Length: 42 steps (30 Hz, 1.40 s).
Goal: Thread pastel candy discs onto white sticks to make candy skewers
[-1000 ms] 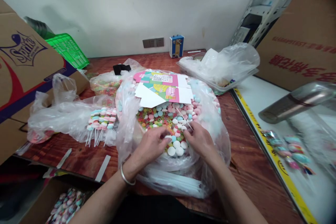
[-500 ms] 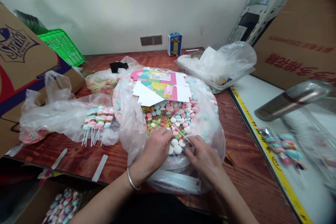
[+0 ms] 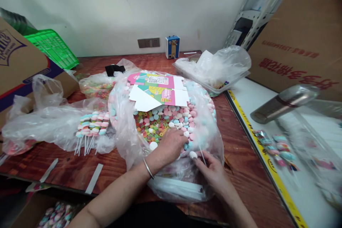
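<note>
My right hand point(image 3: 213, 169), over the near right edge of the large plastic bag point(image 3: 125, 114), pinches a white stick point(image 3: 202, 153), with a white candy point(image 3: 192, 155) at its fingertips, whether threaded I cannot tell; my left hand point(image 3: 172, 144), apart from it, is down among loose candies point(image 3: 192, 112) inside the bag, its grip hidden; loaded candy sticks point(image 3: 92, 124) left of the bag look done; mine seems barely begun, with plenty of candies left.

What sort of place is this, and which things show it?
Probably a small candy workshop: loose candies lie heaped amid clear plastic, candies on sticks lie left of them, and a printed carton rests on the heap.
</note>
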Each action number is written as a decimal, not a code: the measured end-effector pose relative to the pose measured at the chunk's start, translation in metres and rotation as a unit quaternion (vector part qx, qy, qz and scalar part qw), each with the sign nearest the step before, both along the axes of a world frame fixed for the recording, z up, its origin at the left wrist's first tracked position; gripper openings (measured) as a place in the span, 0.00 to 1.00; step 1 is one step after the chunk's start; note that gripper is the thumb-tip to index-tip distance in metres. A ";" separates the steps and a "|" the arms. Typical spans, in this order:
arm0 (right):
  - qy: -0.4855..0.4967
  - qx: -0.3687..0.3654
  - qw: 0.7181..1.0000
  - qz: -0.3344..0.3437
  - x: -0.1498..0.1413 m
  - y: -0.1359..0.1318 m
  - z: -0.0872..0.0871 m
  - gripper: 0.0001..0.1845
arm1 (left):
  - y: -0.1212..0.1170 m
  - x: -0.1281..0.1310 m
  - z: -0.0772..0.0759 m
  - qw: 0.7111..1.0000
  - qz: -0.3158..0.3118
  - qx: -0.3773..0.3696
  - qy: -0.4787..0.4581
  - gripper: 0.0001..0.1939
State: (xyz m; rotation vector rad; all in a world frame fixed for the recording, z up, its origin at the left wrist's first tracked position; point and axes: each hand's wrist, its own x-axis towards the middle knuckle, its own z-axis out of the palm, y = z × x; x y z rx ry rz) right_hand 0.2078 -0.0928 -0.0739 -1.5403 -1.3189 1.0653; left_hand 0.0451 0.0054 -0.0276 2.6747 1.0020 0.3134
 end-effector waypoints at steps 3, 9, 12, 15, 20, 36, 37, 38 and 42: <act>0.032 0.002 0.999 -0.011 -0.003 -0.001 0.002 0.19 | -0.001 0.001 -0.002 0.999 0.006 -0.007 -0.042 0.03; 0.071 0.028 0.997 -0.010 -0.016 -0.002 0.025 0.18 | -0.007 -0.003 0.015 0.892 0.144 -0.291 -0.314 0.02; 0.057 0.039 0.998 -0.002 -0.022 0.001 0.040 0.16 | -0.010 -0.005 0.022 0.781 0.155 -0.459 -0.394 0.10; 0.028 0.041 0.999 -0.010 -0.025 0.005 0.047 0.15 | -0.013 -0.009 0.025 0.739 0.145 -0.511 -0.414 0.14; 0.031 0.045 0.999 0.002 -0.025 0.006 0.046 0.15 | -0.016 -0.015 0.025 0.740 0.133 -0.520 -0.405 0.15; -0.085 0.156 0.979 -0.100 -0.032 0.007 0.047 0.11 | -0.020 -0.022 0.017 0.731 0.108 -0.549 -0.391 0.21; -0.094 0.161 0.977 -0.104 -0.033 0.007 0.047 0.11 | -0.021 -0.022 0.017 0.728 0.116 -0.550 -0.391 0.20; -0.098 0.157 0.978 -0.100 -0.033 0.008 0.047 0.12 | -0.021 -0.021 0.016 0.728 0.123 -0.549 -0.392 0.20; -0.103 0.096 0.987 -0.081 -0.031 0.008 0.046 0.17 | -0.020 -0.021 0.014 0.728 0.148 -0.526 -0.414 0.19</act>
